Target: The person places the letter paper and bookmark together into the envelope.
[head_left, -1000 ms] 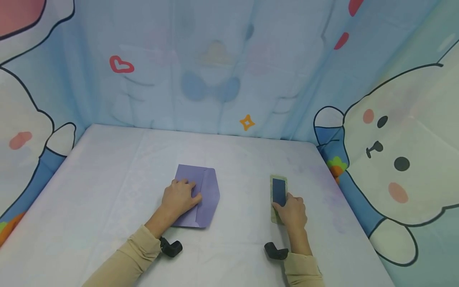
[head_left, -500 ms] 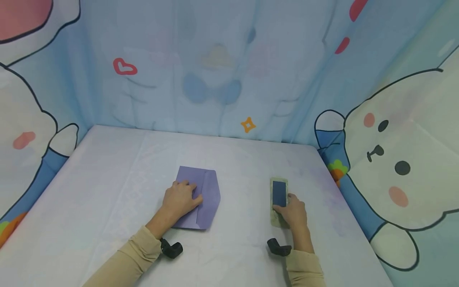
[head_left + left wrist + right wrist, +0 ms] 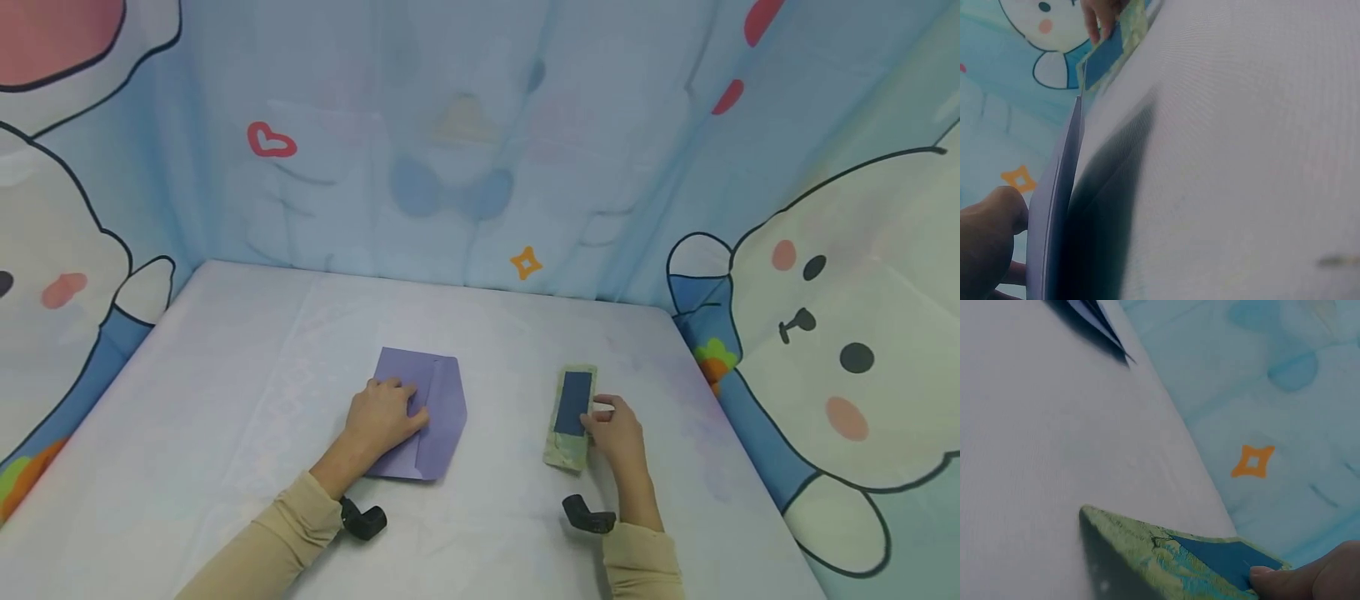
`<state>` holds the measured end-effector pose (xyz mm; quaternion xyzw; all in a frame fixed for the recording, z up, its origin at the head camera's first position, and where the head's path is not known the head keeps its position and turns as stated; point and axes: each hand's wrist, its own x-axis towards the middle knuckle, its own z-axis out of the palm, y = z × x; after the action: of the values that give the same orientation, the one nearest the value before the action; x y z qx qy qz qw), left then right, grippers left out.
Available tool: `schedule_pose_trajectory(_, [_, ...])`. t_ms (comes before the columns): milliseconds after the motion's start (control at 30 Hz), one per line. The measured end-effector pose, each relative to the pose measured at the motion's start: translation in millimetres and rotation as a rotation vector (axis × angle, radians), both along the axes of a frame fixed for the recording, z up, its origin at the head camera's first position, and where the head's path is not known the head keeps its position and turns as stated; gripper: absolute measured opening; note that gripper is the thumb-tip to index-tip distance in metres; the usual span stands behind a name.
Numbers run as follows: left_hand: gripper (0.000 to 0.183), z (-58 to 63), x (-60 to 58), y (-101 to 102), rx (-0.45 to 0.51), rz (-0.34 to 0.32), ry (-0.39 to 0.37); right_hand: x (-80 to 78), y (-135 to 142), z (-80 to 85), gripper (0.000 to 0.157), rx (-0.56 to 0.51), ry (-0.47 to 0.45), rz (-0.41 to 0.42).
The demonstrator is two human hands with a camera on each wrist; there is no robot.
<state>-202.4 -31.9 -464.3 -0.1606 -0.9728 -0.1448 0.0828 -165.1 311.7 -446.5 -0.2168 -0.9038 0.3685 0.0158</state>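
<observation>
A purple envelope [image 3: 441,412] is set on the white-covered bench [image 3: 300,367], at 9 o'clock from a green patterned card [image 3: 571,419]. The envelope's tapered flap is pointed toward 3 o'clock, and its face is pressed by the left hand [image 3: 382,415] from the 9 o'clock side — the thumb is spread away from the fingers, and all that can be seen of them is laid on top. In the left wrist view a dark shadow is cast under the envelope's edge, which is raised from the bench there.

The card is pinched by the right hand [image 3: 617,427] at its 3 o'clock edge, with the thumb placed on the dark blue panel [image 3: 574,400] toward the card's 12 o'clock end. The card is slanted slightly, from just past 12 o'clock to just past 6. In the right wrist view it is tilted, with one corner lifted over its own shadow; whether any other part is touched to the bench cannot be told.

A black device [image 3: 363,521] is worn at the left wrist and another at the right, just beyond rolled tan sleeves [image 3: 262,537]. The bench is backed by a blue curtain [image 3: 337,225], on which a red heart [image 3: 272,140] is printed toward 11 o'clock.
</observation>
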Motion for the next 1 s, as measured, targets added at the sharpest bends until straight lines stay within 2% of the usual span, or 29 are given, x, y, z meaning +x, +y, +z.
schedule_pose_trajectory(133, [0.045, -0.3, 0.5, 0.4, 0.001, 0.003, -0.003, -1.5, -15.6, 7.2, 0.071, -0.201, 0.088, -0.013])
schedule_pose_trajectory(267, [0.045, -1.0, 0.3, 0.7, -0.004, 0.007, -0.010, -2.0, -42.4, 8.8, 0.088, -0.391, 0.167, 0.019])
schedule_pose_trajectory(400, [0.045, -2.6, -0.5, 0.8, -0.003, 0.007, 0.002, -3.0, -77.0, 4.3, 0.096, -0.460, 0.228, 0.067])
schedule_pose_trajectory(567, [0.044, -4.4, -1.1, 0.8, 0.007, 0.003, 0.027, -4.6, -117.2, -1.0, 0.099, -0.493, 0.281, 0.110])
schedule_pose_trajectory(633, [0.045, -4.8, -1.3, 0.9, 0.003, 0.005, 0.030, -5.6, -129.3, -3.4, 0.099, -0.472, 0.283, 0.133])
schedule_pose_trajectory(800, [0.045, -5.0, -1.5, 1.6, -0.011, 0.016, 0.035, -8.5, -150.7, -7.5, 0.096, -0.373, 0.269, 0.214])
schedule_pose_trajectory(1000, [0.046, -3.6, -1.3, 2.7, -0.021, 0.019, 0.040, -10.8, -165.9, -9.8, 0.092, -0.347, 0.227, 0.255])
